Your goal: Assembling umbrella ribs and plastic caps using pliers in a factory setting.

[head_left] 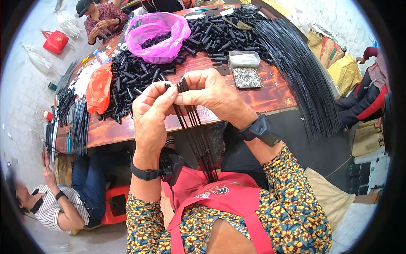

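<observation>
A bundle of thin black rods (195,137) hangs from my fingers down to the red apron (237,199) on my lap. My right hand (215,93) grips the bundle near its upper ends, thumb pressed across it. Beside it, my left hand (153,110) is closed, thumb and forefinger pinched at the rod tips; a small dark bit shows at the fingertips, too small to name. The two thumbs nearly meet. Just beyond my hands lie a shallow tray of small pale bits (247,78) and a clear plastic box (244,59).
The wooden table (277,95) bears heaped black tubes (127,80), a pink plastic bag (158,53), an orange bag (99,89) and long black rods (296,72) overhanging its right edge. Other people sit left (63,211), far left (105,21) and right (372,89).
</observation>
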{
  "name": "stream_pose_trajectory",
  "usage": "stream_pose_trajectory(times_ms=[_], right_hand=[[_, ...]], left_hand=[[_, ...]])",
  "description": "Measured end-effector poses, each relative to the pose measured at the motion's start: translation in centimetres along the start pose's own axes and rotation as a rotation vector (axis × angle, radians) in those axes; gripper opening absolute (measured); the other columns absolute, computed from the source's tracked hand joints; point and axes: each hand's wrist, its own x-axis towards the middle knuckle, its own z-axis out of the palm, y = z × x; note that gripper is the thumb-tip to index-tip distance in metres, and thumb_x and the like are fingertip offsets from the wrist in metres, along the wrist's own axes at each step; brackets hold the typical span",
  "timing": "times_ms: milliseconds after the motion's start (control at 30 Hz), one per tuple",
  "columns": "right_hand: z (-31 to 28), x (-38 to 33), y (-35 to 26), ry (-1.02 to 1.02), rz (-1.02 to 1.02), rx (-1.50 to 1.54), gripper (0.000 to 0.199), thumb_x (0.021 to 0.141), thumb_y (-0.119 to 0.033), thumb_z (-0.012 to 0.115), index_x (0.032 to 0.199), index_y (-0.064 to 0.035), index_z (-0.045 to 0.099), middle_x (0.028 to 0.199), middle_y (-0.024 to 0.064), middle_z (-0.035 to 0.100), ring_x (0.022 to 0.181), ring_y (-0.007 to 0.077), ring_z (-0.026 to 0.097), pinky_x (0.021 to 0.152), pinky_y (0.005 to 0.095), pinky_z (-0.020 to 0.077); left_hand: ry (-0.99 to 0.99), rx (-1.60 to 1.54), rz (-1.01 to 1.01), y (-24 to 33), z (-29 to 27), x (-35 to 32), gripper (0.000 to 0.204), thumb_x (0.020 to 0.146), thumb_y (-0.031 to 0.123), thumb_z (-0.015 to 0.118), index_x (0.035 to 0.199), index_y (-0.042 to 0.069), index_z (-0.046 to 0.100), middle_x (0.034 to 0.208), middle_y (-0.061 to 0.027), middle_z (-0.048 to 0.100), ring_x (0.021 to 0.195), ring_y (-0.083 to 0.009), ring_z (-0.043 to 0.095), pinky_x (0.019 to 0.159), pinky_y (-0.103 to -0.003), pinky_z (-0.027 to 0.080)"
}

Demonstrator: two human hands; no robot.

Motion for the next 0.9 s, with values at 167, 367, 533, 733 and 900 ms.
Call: stream_pose_trajectory(times_ms=[167,367,533,733,900], right_hand=[[0.0,0.0,-0.3,-0.138,0.047,0.071,0.016,0.083,-0.017,0.069,0.085,-0.0016,0.064,0.073,0.0043,0.066,0.064,0.0093,0.062,0.055,0.022,0.0473],[-0.4,-0.3,-0.1,-0.158,0.031,0.124,0.019,0.083,-0.016,0.07,0.072,-0.0031,0.061,0.066,0.0046,0.065,0.061,0.0097,0.063,0.051,0.0209,0.0463],[1.8,-1.2,0.0,0.069,-0.061,0.01,0.032,0.078,-0.01,0.074,0.056,-0.0047,0.051,0.057,0.0013,0.057,0.055,0.0032,0.052,0.044,0.0213,0.0366],[1.8,-1.5,-0.5,0.198,-0.133,-0.315,0.036,0.078,-0.016,0.077,0.056,-0.007,0.05,0.054,-0.0064,0.049,0.051,-0.0008,0.04,0.04,0.0202,0.0272],[0.7,-0.6,0.8,0.038,-0.043,0.021,0.008,0.085,-0.01,0.066,0.084,-0.0022,0.067,0.071,-0.0044,0.061,0.064,0.0012,0.053,0.055,0.0201,0.0434]], left_hand=[[-0.114,-0.045,-0.013,-0.1,-0.8,-0.1,0.014,0.091,0.013,0.057,0.096,0.0,0.059,0.074,-0.0021,0.058,0.061,-0.0115,0.056,0.056,-0.025,0.048],[-0.092,-0.329,-0.055,-0.8,0.0,-0.5,0.021,0.094,0.019,0.055,0.098,0.0,0.061,0.071,-0.0012,0.053,0.058,-0.0115,0.052,0.053,-0.026,0.046],[0.14,-0.317,0.116,-1.7,0.3,-0.6,0.012,0.09,0.012,0.062,0.09,0.0,0.063,0.075,-0.0044,0.061,0.058,-0.0104,0.053,0.052,-0.024,0.044],[0.194,-0.241,0.219,-2.1,0.7,-0.9,0.009,0.089,0.008,0.062,0.089,-0.001,0.064,0.078,-0.0048,0.063,0.064,-0.01,0.055,0.058,-0.023,0.044],[0.109,-0.158,0.194,-2.9,0.0,0.0,0.014,0.091,0.015,0.06,0.096,0.003,0.065,0.094,-0.0034,0.065,0.087,-0.0117,0.06,0.078,-0.027,0.047]])
